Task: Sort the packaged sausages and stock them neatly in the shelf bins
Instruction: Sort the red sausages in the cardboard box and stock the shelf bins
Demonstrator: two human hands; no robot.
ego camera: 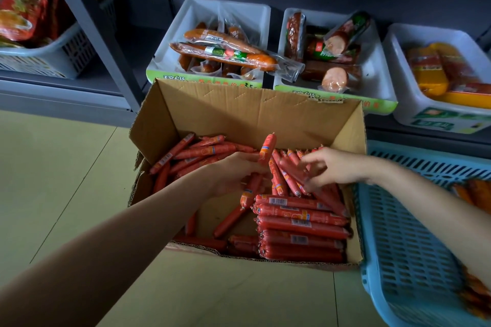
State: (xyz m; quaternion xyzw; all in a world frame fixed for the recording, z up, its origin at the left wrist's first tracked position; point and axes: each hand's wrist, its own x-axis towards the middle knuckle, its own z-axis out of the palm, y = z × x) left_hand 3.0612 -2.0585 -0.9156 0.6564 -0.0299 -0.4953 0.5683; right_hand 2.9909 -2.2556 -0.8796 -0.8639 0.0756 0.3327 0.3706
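I see a short red plastic-wrapped sausage (267, 146) standing nearly upright, tip pointing far, pinched in my left grip (233, 171) above the open brown cardboard box (249, 111); my right grip (328, 167) clasps several leaning red sausages (288, 175).

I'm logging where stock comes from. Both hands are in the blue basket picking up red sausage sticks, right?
Not the blue basket. The head view shows the left hand and right hand in the cardboard box, picking up red sausage sticks.
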